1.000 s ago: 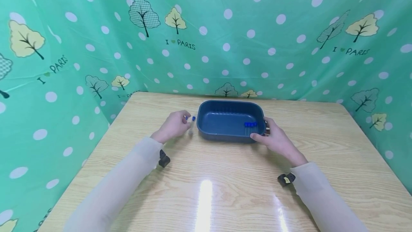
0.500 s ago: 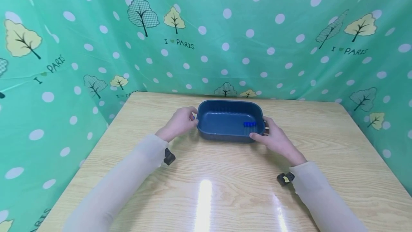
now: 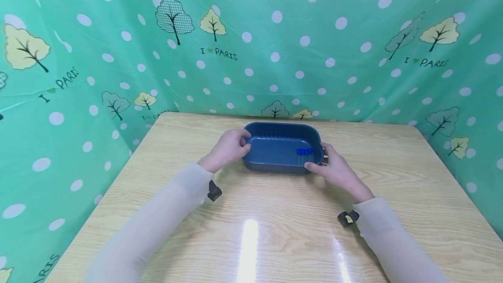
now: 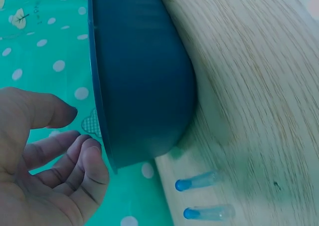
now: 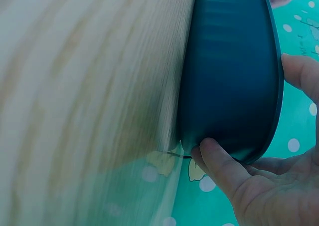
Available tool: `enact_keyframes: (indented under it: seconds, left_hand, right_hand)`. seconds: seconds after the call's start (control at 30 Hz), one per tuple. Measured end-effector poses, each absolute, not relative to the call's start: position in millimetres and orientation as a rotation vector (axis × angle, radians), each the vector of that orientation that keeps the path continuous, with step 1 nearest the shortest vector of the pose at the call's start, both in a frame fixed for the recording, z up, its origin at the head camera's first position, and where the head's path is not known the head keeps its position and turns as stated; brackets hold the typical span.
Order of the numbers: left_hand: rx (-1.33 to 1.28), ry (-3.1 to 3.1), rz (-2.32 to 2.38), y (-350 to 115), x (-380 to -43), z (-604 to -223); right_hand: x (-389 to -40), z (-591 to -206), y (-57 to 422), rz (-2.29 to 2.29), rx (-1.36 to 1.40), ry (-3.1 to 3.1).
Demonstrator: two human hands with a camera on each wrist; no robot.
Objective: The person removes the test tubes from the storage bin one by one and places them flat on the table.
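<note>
The work in hand, I judge, is moving small clear tubes one at a time between the tub [image 3: 271, 168] and the surface [image 3: 212, 239] beside it, and this looks like the reaching part of a trip rather than the carrying part. Inside the tub, toward its right end, lies a row of blue-capped tubes [image 3: 304, 151]. Outside it, just beyond its left end, two loose tubes [image 4: 198, 181] lie side by side on the surface, blue caps toward the curtain.

The right hand [image 3: 334, 168] grasps the tub's right end, thumb at the rim and fingers against the outer wall, which should keep it steady. The left hand [image 3: 227, 149] is above the tub's left end, fingers loosely bent and thumb apart, nothing visible between them; whether a fingertip touches the rim is hard to tell from here.

If the row is the aim, the next move calls for the left hand to cross the tub toward its right end and pinch one tube by its cap without disturbing its neighbours, while the right hand keeps its grip.
</note>
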State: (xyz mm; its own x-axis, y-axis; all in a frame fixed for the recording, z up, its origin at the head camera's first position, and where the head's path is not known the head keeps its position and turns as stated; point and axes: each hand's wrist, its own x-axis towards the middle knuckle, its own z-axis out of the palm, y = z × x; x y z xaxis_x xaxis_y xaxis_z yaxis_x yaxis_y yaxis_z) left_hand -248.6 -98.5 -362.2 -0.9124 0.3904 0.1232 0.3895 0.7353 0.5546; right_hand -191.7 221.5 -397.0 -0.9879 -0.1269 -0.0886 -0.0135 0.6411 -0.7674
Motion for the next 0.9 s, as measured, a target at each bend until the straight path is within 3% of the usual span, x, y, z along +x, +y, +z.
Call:
enact_keyframes:
  seconds: [0.9]
  left_hand:
    - [0.737,2.866,0.862,-54.0,-247.0,-365.2]
  right_hand:
    - [-191.4,-398.5,224.7,-1.287,-0.117,2.724]
